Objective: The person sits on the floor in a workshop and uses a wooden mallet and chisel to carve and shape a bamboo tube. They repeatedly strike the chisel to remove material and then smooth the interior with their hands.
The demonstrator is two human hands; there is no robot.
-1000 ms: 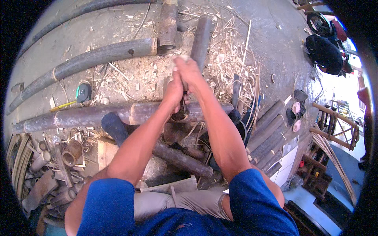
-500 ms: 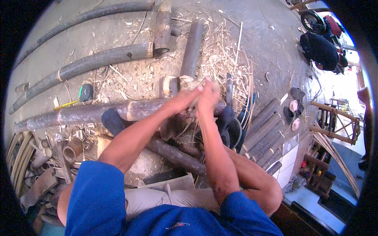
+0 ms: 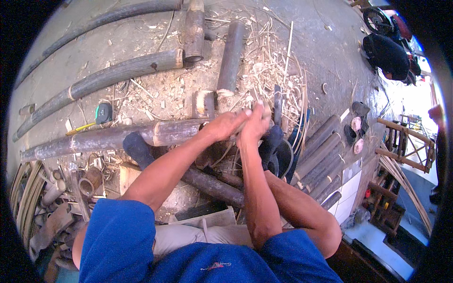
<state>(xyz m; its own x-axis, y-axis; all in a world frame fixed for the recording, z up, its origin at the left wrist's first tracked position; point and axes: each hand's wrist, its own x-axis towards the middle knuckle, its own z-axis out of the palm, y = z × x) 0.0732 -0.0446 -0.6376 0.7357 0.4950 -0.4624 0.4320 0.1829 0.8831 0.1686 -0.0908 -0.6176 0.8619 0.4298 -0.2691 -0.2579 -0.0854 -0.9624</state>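
My left hand and my right hand are close together at the right end of a long dark bamboo pole. Both look closed, with fingers curled. Blur at the right fingers and the hands themselves hide what they grip; a thin greyish edge shows just beyond the right hand. Past the hands lie a short bamboo piece with a pale cut face and a longer dark bamboo length. My dark-covered feet are at either side of the hands.
Wood shavings litter the floor. More bamboo poles lie at far left, near a tape measure. Cut bamboo lengths lie at right; offcuts are piled at left. A motorcycle stands at far right.
Both hands remain together at the pole's end, shifted slightly right and nearer to me. The thin edge beyond the right hand now shows. The view has tilted a little.
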